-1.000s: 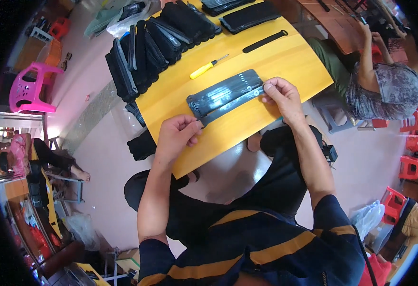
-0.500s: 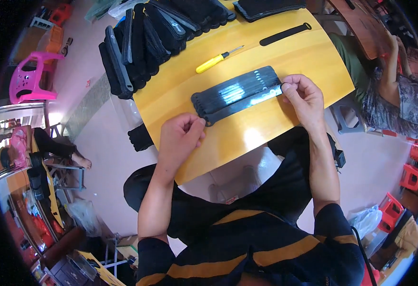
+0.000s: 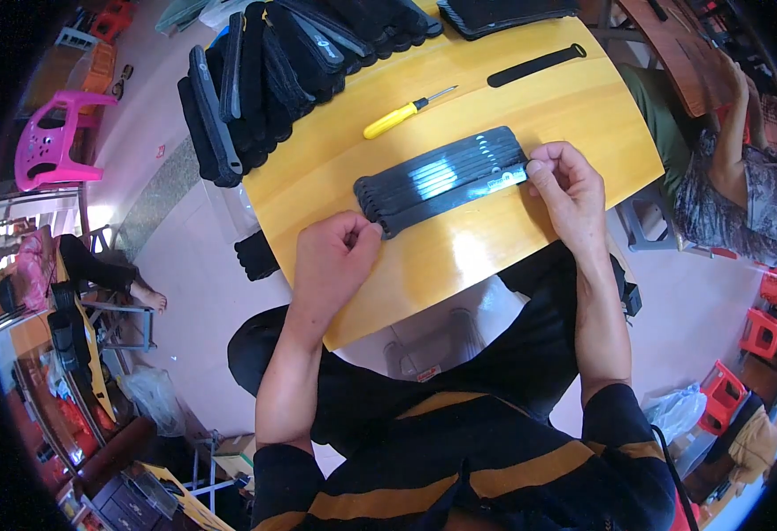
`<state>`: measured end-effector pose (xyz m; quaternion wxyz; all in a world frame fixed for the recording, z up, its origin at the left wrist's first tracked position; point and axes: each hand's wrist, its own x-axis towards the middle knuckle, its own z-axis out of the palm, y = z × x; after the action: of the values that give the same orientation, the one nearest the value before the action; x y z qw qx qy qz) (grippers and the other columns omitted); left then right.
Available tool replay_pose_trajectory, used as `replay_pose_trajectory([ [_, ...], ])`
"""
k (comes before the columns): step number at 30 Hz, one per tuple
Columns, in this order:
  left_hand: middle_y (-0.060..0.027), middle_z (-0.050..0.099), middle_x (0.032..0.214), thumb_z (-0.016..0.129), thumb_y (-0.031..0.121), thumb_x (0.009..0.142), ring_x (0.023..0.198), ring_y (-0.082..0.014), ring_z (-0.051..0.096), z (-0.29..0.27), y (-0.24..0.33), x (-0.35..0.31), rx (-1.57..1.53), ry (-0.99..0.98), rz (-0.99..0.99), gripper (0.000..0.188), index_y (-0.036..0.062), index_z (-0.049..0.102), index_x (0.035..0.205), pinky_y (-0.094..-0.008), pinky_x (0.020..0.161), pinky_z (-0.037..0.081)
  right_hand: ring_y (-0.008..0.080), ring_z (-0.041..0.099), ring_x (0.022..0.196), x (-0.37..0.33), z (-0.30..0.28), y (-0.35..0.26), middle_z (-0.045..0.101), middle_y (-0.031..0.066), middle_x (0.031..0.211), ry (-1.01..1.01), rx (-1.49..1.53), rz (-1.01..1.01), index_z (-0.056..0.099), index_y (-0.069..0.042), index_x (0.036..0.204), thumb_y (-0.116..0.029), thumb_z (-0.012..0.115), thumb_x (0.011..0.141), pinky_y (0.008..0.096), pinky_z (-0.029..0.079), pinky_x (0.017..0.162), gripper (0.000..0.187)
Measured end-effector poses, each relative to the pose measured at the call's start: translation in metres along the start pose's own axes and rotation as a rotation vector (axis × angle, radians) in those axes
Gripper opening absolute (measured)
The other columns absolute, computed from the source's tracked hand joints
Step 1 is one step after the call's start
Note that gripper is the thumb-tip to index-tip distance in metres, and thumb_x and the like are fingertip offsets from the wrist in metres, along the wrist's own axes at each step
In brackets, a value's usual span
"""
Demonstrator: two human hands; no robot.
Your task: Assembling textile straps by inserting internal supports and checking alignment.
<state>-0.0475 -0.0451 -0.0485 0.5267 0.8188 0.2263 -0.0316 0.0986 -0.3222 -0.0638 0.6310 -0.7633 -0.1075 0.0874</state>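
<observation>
Several black straps [image 3: 437, 168] lie overlapped in a slanting row on the yellow table, their rounded ends lined up at the left. The nearest black strap [image 3: 446, 203] runs along the front of the row, glossy near its right end. My left hand [image 3: 331, 265] is closed in a pinch at this strap's left end. At its right end my right hand [image 3: 572, 190] pinches with thumb and forefinger, the other fingers curled. Beyond the row lie a yellow-handled screwdriver [image 3: 395, 119] and a single black strap [image 3: 534, 67] with a slotted end.
Bundles of black and grey straps [image 3: 273, 75] crowd the far left of the yellow table [image 3: 441, 283]. Another black stack [image 3: 503, 16] lies at the far edge. A person [image 3: 738, 195] sits at the right beside a brown table. A pink chair [image 3: 56, 146] stands at the left.
The front strap has tilted slightly, so its long shine now shows only near the right end. Both hands keep their pinch and have hardly moved. The view has shifted a little.
</observation>
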Motion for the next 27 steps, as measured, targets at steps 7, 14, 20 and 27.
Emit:
replay_pose_trajectory([
  [7,-0.0052,0.062,0.059,0.07,0.013,0.09,0.054,-0.0082,0.056,-0.001,0.001,0.001,0.034,0.001,-0.003,0.019,-0.0029,0.069,0.079,-0.0282,0.053,0.045,0.0043,0.058,0.071,0.0,0.0,0.001,0.067,-0.0024,0.083,0.02,-0.117,-0.004,0.068,-0.001,0.1,-0.009,0.069,0.097,0.0215,0.049,0.066,0.008],
  [14,-0.0055,0.063,0.059,0.07,0.013,0.09,0.054,-0.009,0.057,-0.002,-0.001,0.003,0.025,-0.008,0.004,0.019,-0.0025,0.07,0.08,-0.0285,0.053,0.045,0.0047,0.058,0.07,0.001,0.001,0.003,0.067,-0.002,0.081,0.016,-0.144,-0.008,0.068,-0.001,0.1,-0.008,0.068,0.097,0.0219,0.049,0.066,0.008],
  [20,-0.0085,0.064,0.06,0.07,0.014,0.09,0.053,-0.0127,0.059,-0.002,0.001,0.004,0.064,-0.01,0.022,0.02,-0.0029,0.069,0.081,-0.0302,0.053,0.046,0.0049,0.059,0.07,0.003,0.001,0.002,0.067,-0.0016,0.08,0.022,-0.147,-0.022,0.068,-0.001,0.099,-0.009,0.068,0.096,0.022,0.05,0.066,0.008],
  [27,-0.0092,0.063,0.06,0.069,0.013,0.09,0.054,-0.0134,0.06,-0.002,0.003,0.004,0.134,0.011,0.04,0.019,-0.0027,0.069,0.079,-0.0308,0.054,0.046,0.0048,0.058,0.07,0.003,0.001,0.003,0.065,-0.0017,0.077,-0.002,-0.162,-0.018,0.068,-0.001,0.098,-0.009,0.068,0.097,0.0219,0.049,0.065,0.008],
])
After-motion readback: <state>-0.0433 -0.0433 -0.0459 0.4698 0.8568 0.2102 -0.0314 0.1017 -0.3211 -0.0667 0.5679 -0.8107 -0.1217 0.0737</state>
